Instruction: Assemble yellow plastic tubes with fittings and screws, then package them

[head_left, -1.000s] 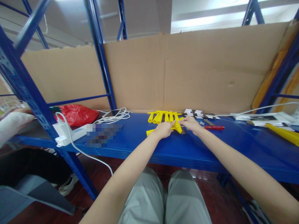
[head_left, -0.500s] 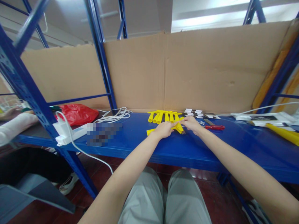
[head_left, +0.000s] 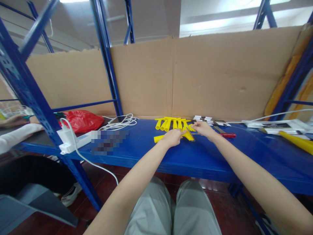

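Whitish light comes from above the cardboard panel [head_left: 227, 75], where a pale strip [head_left: 207, 29] over its right half is washed out nearly to white, while the panel itself is evenly lit. In front of the panel the blue shelf [head_left: 137, 145] has a mild sheen, and the lower floor [head_left: 228, 209] is dim. The post [head_left: 31, 91] left of the panel leans with wide-angle distortion, detail around the left hand [head_left: 173, 137] and right hand [head_left: 202, 129] is soft, and a mosaic patch [head_left: 109, 142] blots out the shelf's left part.
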The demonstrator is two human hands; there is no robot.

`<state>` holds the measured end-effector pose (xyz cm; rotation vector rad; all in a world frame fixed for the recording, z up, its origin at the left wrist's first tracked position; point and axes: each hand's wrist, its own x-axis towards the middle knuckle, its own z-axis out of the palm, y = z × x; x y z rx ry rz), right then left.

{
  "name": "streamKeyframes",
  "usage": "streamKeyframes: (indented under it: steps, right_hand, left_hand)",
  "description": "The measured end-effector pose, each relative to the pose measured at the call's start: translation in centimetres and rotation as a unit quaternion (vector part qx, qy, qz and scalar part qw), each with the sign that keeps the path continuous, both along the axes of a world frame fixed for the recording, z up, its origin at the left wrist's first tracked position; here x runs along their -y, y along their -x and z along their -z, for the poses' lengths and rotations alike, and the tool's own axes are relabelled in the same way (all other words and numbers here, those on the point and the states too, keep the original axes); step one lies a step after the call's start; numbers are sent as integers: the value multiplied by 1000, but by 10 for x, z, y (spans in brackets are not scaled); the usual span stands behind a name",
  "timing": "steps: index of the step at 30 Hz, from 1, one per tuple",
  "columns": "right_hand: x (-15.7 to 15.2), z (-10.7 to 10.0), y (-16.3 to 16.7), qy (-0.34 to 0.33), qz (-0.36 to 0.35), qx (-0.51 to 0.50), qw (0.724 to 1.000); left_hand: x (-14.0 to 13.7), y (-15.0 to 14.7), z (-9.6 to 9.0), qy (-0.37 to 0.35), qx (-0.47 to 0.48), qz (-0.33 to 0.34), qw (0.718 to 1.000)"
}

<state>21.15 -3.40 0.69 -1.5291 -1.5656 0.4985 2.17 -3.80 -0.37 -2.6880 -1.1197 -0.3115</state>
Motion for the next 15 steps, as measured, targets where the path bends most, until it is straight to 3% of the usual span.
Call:
streamKeyframes:
  steps: [3, 5, 10, 15]
  right_hand:
    - [6, -1, -8, 136, -82, -74, 985]
    - [7, 0, -10, 189, -126, -117, 967]
    - [7, 5, -7, 209, -153, -186, 948]
    - [8, 5, -4, 207, -142, -193, 949]
  left_hand:
    - [-1, 0, 1, -2, 11, -6, 1000]
    - [-2, 0, 2, -5, 21, -7, 1000]
    - [-2, 0, 3, -6, 32, -11, 999]
    - [-1, 0, 1, -5, 16, -11, 1000]
